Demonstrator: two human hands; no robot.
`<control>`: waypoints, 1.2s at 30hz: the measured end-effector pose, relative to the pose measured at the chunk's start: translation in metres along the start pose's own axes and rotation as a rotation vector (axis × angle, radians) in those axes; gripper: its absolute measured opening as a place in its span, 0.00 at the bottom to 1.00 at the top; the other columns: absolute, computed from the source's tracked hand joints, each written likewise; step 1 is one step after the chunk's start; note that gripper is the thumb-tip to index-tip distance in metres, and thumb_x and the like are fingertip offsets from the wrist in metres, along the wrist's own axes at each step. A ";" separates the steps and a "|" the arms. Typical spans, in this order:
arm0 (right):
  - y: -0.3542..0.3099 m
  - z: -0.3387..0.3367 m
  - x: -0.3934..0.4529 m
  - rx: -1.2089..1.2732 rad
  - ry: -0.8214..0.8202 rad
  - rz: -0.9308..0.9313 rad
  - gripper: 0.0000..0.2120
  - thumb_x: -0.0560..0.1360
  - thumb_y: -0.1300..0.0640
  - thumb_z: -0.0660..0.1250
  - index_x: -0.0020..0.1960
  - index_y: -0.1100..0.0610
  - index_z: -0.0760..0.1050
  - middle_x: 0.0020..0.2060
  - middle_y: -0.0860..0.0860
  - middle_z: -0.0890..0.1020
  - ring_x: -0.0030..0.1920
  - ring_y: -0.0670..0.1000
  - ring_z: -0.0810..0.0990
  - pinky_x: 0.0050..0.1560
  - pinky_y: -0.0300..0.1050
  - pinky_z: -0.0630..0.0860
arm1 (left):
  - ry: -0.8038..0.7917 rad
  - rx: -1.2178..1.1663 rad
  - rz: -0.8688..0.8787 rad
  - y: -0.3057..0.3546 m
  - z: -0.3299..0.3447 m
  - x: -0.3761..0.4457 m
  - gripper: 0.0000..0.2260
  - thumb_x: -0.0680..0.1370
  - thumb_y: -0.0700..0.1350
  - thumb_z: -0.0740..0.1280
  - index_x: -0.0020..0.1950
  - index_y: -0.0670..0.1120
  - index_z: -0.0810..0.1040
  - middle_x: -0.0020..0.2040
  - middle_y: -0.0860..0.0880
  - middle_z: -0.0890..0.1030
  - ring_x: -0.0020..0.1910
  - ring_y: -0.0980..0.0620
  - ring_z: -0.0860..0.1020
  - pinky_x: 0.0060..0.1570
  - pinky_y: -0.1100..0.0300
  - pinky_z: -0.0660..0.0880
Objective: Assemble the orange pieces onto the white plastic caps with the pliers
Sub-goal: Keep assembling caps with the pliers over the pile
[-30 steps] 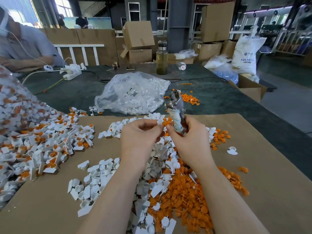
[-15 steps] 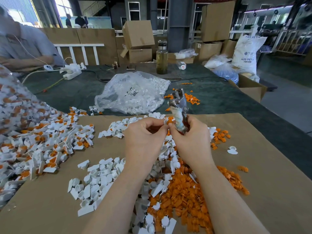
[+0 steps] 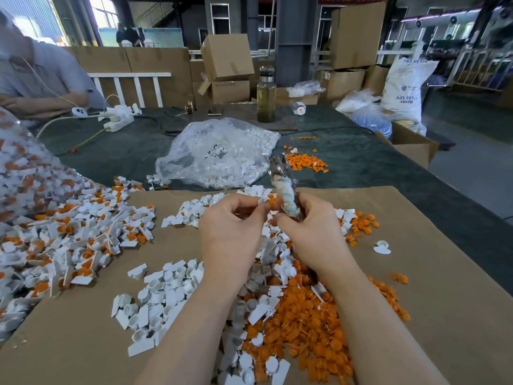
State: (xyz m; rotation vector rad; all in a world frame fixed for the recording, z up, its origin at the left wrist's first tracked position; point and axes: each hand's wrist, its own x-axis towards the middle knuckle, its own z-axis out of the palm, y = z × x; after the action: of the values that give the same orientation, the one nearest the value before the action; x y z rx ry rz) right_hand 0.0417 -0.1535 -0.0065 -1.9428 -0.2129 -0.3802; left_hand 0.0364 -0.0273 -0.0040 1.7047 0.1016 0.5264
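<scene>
- Your left hand (image 3: 231, 232) is raised over the middle of the brown cardboard sheet (image 3: 416, 273); its grip is a pinch of thumb and fingertips on a white plastic cap (image 3: 263, 200) with an orange piece (image 3: 273, 202) at it.
- Your right hand (image 3: 315, 232) is just beside the left, its grip curled round the wrapped handle of the pliers (image 3: 286, 190), which point up and away from you.
- How the pliers' tip stands is too blurred to tell.
- Loose white caps (image 3: 163, 295) lie heaped on the cardboard under your left forearm, and loose orange pieces (image 3: 305, 329) are heaped between your forearms and under the right one.
- A pile of caps with orange already in them (image 3: 72, 245) spreads over the left of the cardboard.
- A clear bag of white parts (image 3: 219, 154) sits on the dark green counter (image 3: 374, 168) beyond the cardboard, with a small scatter of orange parts (image 3: 305, 162) to its right.
- Farther back stand a bottle (image 3: 266, 98) of yellowish liquid and a white power strip (image 3: 119, 122).
- Another person sits at the far left with folded arms (image 3: 41, 101).
</scene>
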 end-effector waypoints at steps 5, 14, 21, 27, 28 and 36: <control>0.000 -0.014 0.001 0.146 -0.153 0.104 0.07 0.71 0.63 0.70 0.44 0.51 0.79 0.31 0.42 0.80 0.31 0.40 0.74 0.31 0.32 0.70 | -0.010 -0.143 -0.106 -0.002 -0.002 0.004 0.04 0.73 0.42 0.76 0.41 0.49 0.83 0.35 0.52 0.85 0.36 0.54 0.85 0.40 0.59 0.81; 0.005 -0.026 -0.001 0.059 -0.415 0.143 0.11 0.64 0.52 0.68 0.46 0.50 0.78 0.39 0.43 0.81 0.39 0.40 0.78 0.42 0.41 0.72 | -0.023 -0.426 -0.153 0.005 -0.011 0.008 0.03 0.74 0.34 0.73 0.45 0.40 0.82 0.36 0.45 0.84 0.33 0.53 0.83 0.37 0.64 0.80; 0.003 -0.023 -0.002 0.062 -0.511 0.109 0.13 0.65 0.53 0.68 0.49 0.54 0.77 0.33 0.37 0.80 0.34 0.37 0.77 0.34 0.30 0.70 | -0.072 -0.407 -0.116 0.004 -0.016 0.011 0.03 0.74 0.34 0.72 0.43 0.42 0.82 0.33 0.49 0.84 0.32 0.54 0.83 0.37 0.65 0.80; 0.004 -0.020 -0.003 0.053 -0.520 0.103 0.06 0.71 0.59 0.69 0.46 0.50 0.78 0.33 0.37 0.79 0.35 0.38 0.76 0.38 0.35 0.70 | -0.097 -0.403 -0.110 0.004 -0.017 0.012 0.04 0.74 0.34 0.72 0.42 0.42 0.81 0.31 0.52 0.83 0.31 0.56 0.82 0.35 0.66 0.78; 0.005 -0.020 -0.003 0.028 -0.521 0.090 0.07 0.72 0.60 0.69 0.46 0.49 0.78 0.33 0.36 0.79 0.35 0.38 0.76 0.38 0.36 0.70 | -0.098 -0.409 -0.115 0.004 -0.017 0.013 0.04 0.74 0.34 0.72 0.42 0.42 0.81 0.31 0.52 0.83 0.31 0.56 0.81 0.35 0.66 0.78; 0.002 -0.014 -0.004 -0.008 -0.494 0.070 0.07 0.73 0.62 0.67 0.49 0.54 0.78 0.35 0.34 0.80 0.37 0.41 0.78 0.36 0.40 0.76 | -0.095 -0.489 -0.169 0.003 -0.020 0.016 0.05 0.72 0.33 0.72 0.41 0.42 0.81 0.32 0.51 0.83 0.30 0.55 0.82 0.35 0.65 0.79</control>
State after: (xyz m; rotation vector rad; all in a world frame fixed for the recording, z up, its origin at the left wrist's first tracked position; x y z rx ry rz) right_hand 0.0367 -0.1669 -0.0050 -2.0191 -0.4606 0.1530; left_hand 0.0416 -0.0039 0.0060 1.2277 0.0427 0.3103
